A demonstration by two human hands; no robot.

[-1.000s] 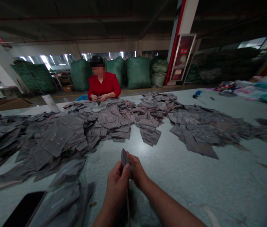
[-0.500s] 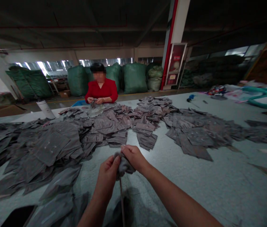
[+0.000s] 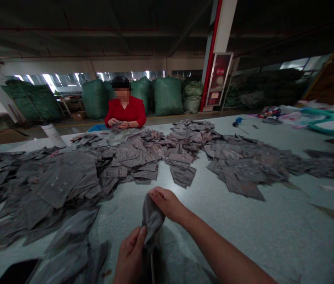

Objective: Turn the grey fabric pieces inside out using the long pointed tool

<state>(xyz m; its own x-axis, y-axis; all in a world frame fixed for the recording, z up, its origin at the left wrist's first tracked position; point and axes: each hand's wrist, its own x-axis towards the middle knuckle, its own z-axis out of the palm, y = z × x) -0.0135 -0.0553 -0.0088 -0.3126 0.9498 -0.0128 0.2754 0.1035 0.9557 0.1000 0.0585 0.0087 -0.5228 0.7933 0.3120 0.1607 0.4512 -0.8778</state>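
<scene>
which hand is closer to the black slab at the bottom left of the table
Left. The left hand is to the right of the black slab, at about its level. The right hand is farther away, up and right, beyond the gray fabric piece.

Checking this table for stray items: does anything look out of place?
What looks like a black smartphone lies at the near edge of the table, partly under grey fabric pieces. It stands out as the one hard, dark object among the cloth.
</scene>
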